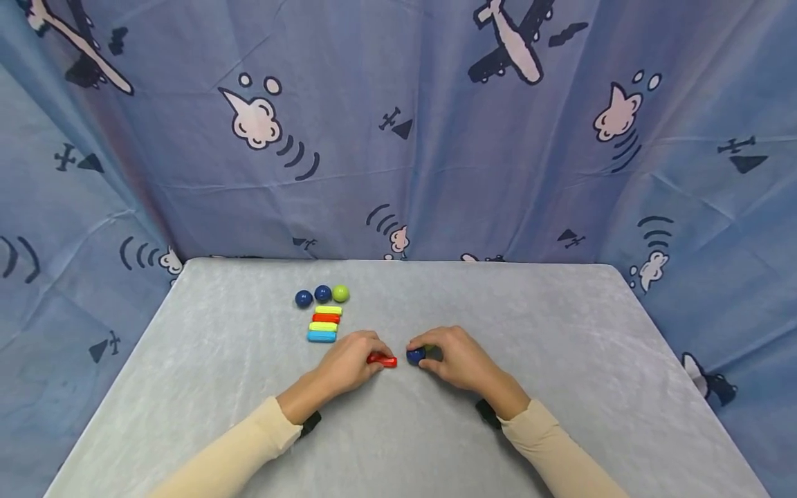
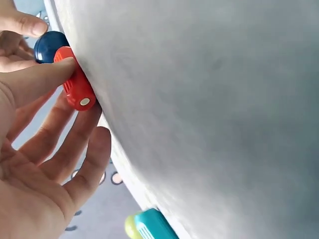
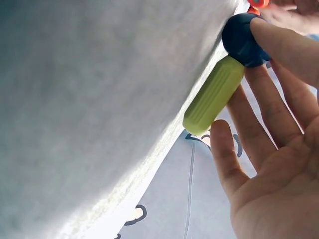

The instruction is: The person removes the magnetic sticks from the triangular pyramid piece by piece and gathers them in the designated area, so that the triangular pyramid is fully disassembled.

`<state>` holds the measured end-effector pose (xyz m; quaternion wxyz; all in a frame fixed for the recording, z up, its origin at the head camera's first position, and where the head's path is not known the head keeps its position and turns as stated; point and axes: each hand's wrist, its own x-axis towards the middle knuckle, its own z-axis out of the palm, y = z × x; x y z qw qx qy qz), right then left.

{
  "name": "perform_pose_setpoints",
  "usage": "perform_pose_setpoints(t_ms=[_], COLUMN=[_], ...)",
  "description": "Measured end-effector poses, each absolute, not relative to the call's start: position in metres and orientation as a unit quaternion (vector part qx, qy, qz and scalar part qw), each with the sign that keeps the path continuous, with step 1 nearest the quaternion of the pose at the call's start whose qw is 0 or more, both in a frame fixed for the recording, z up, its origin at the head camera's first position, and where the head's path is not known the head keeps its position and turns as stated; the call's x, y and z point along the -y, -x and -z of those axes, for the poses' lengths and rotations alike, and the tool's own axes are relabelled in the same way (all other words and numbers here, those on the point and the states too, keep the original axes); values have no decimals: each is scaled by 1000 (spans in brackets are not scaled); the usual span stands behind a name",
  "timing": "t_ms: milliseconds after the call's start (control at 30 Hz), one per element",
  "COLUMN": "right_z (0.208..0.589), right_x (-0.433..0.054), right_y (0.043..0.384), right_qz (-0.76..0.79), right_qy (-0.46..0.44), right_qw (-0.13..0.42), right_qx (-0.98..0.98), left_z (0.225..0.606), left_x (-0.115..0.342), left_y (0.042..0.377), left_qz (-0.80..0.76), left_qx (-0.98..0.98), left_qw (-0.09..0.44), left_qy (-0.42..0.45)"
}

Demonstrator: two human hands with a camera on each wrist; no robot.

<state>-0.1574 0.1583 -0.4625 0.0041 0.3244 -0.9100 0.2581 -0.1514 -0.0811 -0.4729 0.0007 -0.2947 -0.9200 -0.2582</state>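
Between thumb and fingers my left hand pinches a short red rod, ribbed along its side; the left wrist view shows a pale round spot on the end of this red rod. My right hand holds a glossy dark blue ball with thumb and fingertips. In the right wrist view, a ribbed yellow-green rod touches that ball and lies along the fingers. A small gap separates the red rod from the ball in the head view.
Left of the hands lies a column of rods: yellow, red, yellow and blue. Behind it are two dark blue balls and a lime ball. A patterned curtain hangs beyond the pale tabletop.
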Motion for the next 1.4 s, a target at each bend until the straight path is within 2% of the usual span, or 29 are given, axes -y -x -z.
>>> perform_pose_setpoints(t_ms=[167, 400, 667, 1000, 1267, 1400], right_z=[464, 464, 466, 470, 469, 471], right_x=[-160, -161, -159, -155, -154, -156], right_y=[157, 156, 150, 142, 142, 139], right_qz=[-259, -263, -263, -182, -186, -180], right_qy=[-318, -313, -323, -344, -344, -343], right_qw=[-2, -9, 11, 86, 103, 90], right_qx=[912, 913, 909, 917, 914, 918], left_z=[469, 454, 453, 452, 462, 467], left_x=[93, 116, 148, 172, 169, 168], left_y=[147, 136, 134, 143, 149, 147], left_qz=[269, 328, 343, 339, 278, 288], left_qx=[926, 931, 932, 937, 952, 950], left_qw=[21, 21, 37, 11, 35, 23], left_qy=[265, 160, 109, 83, 123, 120])
